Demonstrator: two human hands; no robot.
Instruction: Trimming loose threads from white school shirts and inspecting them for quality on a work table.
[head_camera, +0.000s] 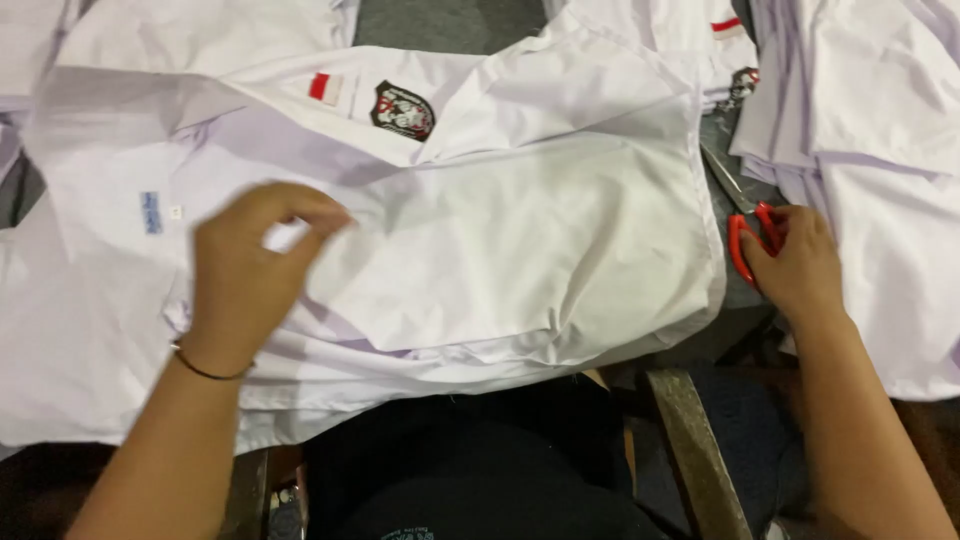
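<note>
Pinching a fold of white cloth, the left hand (250, 275) is resting on the shirt (500, 250) at about 9 o'clock from the middle of the view — thumb and fingertips are closing together on the fabric, the rest of the hand curled over it. A thin dark band (205, 370) is sitting at that wrist. The shirt is lying spread across the table, filling the middle of the view, with a dark round badge (402, 110) and a small red-and-white patch (325, 88) up at 11 to 12 o'clock and a little blue label (151, 212) off at 9 o'clock.

The right hand (800, 265) is lying at 3 o'clock, just past the shirt's right edge, fingers curling around the red handles of the scissors (745, 225) — the blades are pointing up toward 12 o'clock and look shut. More white shirts (870, 120) are lying piled at 2 o'clock, beside the scissors
</note>
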